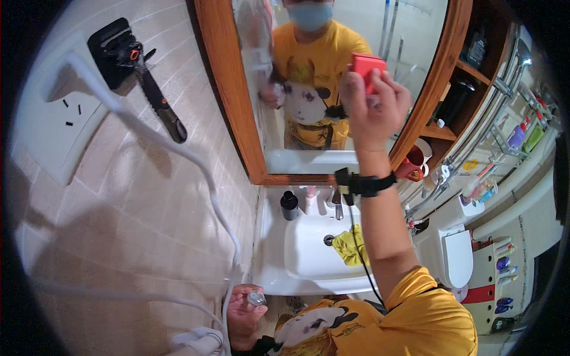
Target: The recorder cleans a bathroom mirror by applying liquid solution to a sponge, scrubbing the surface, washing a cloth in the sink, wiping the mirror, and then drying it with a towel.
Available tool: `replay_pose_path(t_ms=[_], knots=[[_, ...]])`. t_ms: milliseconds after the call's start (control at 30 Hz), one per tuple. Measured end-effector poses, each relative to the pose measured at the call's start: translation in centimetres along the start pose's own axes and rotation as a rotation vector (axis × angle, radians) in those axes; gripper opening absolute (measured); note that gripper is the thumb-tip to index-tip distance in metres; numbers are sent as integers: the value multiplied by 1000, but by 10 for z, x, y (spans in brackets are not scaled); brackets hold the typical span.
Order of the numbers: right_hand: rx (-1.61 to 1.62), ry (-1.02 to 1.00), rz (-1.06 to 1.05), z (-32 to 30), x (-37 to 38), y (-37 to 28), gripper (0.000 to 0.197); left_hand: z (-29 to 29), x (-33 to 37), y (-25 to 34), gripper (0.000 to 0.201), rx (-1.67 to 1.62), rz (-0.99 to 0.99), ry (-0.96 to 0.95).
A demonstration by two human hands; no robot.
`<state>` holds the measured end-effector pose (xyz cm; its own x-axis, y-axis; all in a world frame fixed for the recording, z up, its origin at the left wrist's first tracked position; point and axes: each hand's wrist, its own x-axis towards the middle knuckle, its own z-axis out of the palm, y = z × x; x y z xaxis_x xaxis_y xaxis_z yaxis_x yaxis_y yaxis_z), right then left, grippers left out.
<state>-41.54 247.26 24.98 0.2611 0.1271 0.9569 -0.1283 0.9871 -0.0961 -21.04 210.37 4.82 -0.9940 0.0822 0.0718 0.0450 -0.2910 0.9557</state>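
My right hand (380, 110) is raised in front of a wood-framed mirror (314, 161), its fingers closed round a small red block (366, 64). The block is at or near the glass; I cannot tell whether it touches. A black wristband (371, 184) with a cable sits on that wrist. My left hand (243, 314) is low, beside the basin's near left corner. Its fingers hold a small, round, silvery object (256, 298), whose kind I cannot make out. The mirror reflects my yellow panda shirt.
A white washbasin (274, 270) below the mirror bears a dark bottle (289, 204), a faucet (338, 207) and a yellow-green cloth (347, 246). A white cord (202, 163) hangs from a wall socket plate (53, 118). A black razor (160, 107) hangs on the wall. At right are shelves and a toilet (457, 258).
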Motion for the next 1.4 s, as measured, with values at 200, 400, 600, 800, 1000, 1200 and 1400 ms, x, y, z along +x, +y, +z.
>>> replay_pose_path(t_ms=[200, 400, 600, 800, 1000, 1200, 1400], knots=[[-132, -4, 79, -49, 15, 69, 32, -1, 6, -6, 56, -19, -57, -5], [-138, -58, 60, -56, 2, 72, 32, -3, 10, -11, 64, -76, 4, -34], [-99, -52, 138, -72, -55, 79, 32, -3, 9, -1, 61, -123, -19, -64], [-84, -91, 133, -44, -50, 31, 31, 0, 5, 7, 57, -104, -93, -101], [95, -50, 75, 18, -61, -46, 24, -1, 4, 10, 55, -147, -75, -124], [164, -110, 75, 58, -86, -115, 26, 5, 4, 8, 54, -172, 36, -229], [127, -86, 170, 59, -102, -127, 28, 8, -7, 19, 54, -181, 12, -162]])
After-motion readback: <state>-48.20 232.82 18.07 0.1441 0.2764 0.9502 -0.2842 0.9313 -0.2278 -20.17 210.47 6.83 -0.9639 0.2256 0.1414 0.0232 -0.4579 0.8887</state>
